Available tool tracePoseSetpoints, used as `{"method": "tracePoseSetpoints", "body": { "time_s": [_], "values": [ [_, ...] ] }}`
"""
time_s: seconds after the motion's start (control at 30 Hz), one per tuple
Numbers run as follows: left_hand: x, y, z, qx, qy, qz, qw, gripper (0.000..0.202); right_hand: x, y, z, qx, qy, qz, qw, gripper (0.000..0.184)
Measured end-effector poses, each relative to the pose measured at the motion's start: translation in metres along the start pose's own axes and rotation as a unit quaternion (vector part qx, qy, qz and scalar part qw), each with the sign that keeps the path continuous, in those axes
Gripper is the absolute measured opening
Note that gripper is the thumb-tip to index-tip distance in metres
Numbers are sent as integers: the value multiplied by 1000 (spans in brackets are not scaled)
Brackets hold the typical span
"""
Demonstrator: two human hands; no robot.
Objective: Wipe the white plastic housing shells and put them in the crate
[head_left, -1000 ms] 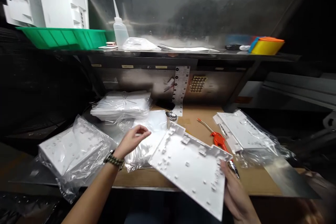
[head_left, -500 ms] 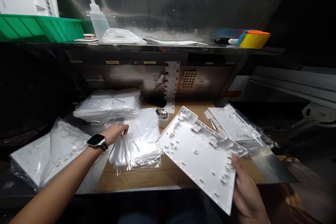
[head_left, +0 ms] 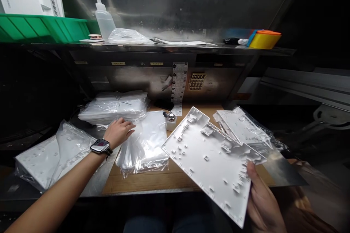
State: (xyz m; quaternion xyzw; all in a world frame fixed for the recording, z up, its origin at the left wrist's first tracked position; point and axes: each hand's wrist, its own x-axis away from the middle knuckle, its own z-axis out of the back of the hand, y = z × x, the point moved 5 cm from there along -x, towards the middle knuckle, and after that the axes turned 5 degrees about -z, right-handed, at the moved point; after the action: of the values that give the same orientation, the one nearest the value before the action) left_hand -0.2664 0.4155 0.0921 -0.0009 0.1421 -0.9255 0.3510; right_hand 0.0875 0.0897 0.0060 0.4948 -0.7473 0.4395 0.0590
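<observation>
My right hand [head_left: 262,200] grips a white plastic housing panel [head_left: 207,160] by its right edge, thumb on the inner face. The panel is tilted, and its clips and small posts face me. My left hand [head_left: 119,132], with a watch on the wrist, is over the upper left part of a loose stack of clear plastic bags [head_left: 150,138]. Its fingers are stretched out and hold nothing that I can see. Whether the fingertips touch the top bag, I cannot tell.
Bagged white panels lie at left [head_left: 41,160] and right [head_left: 243,127]. Behind my left hand is a tied bundle of clear bags [head_left: 115,105]. A small metal-topped container [head_left: 171,117] and a dark phone-like object [head_left: 164,104] sit behind the loose bags. Above runs a shelf with a squeeze bottle [head_left: 105,22].
My left hand has gone from curled fingers to stretched ones and moved slightly up over the bags. The panel in my right hand has shifted a little to the right.
</observation>
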Motion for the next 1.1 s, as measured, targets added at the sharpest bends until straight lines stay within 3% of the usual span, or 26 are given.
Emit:
{"method": "tracePoseSetpoints", "body": {
  "time_s": [0.33,0.53,0.67,0.83,1.1],
  "values": [
    [-5,-3,-6,54,-17,20,998,67,4,2,5,8,-17,17,1000,61],
    [-5,4,2,169,-21,12,985,76,6,3,0,-17,-27,16,999,63],
    [-6,16,4,296,-39,19,954,75,6,4,-3,-21,-40,18,999,62],
    [-4,41,-12,377,-81,37,922,74,3,8,-1,-18,-40,13,999,63],
    [1,63,-51,473,-84,80,873,80,-3,11,6,1,-38,-3,999,65]
  ]
}}
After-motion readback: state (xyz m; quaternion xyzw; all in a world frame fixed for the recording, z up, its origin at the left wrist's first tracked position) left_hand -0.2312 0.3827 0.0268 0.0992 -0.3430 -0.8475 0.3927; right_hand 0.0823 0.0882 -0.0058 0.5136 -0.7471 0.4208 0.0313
